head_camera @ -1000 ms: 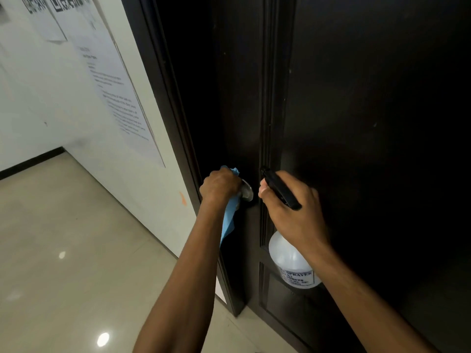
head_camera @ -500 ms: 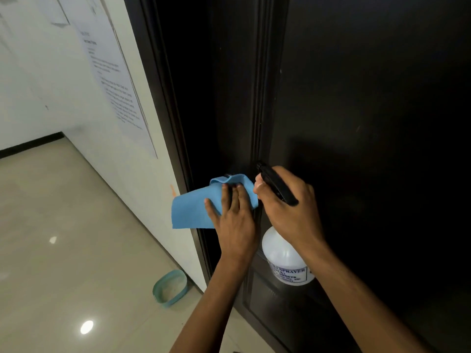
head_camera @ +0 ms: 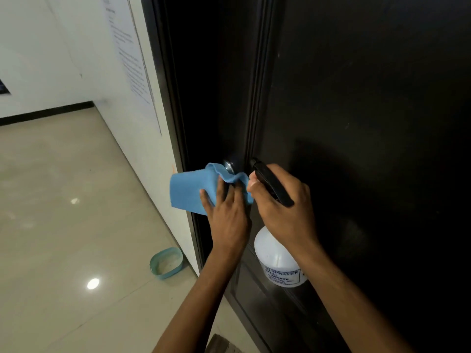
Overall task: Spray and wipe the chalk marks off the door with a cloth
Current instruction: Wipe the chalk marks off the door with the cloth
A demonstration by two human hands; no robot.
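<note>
Door point(head_camera: 356, 98) near-black dark brown, plain; cloth point(head_camera: 190, 189) solid light blue at 9 o'clock of the spray bottle point(head_camera: 276, 258), which is translucent white with a black trigger head and a white label in dark print. Bowl point(head_camera: 166, 262) at 7 o'clock of the cloth teal with pale inside. Floor point(head_camera: 63, 225) glossy beige tile, wall point(head_camera: 51, 47) white with black skirting, paper notice point(head_camera: 130, 54) white with grey text.

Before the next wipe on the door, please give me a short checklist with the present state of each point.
1. Blue cloth flat under left hand on the door: ok.
2. Spray bottle gripped by right hand: ok.
3. Nozzle aimed at the door: ok.
4. Chalk marks located: cannot tell, the door is too dark.
5. Cloth clear of the door knob: not ok, its upper edge touches it.
</note>
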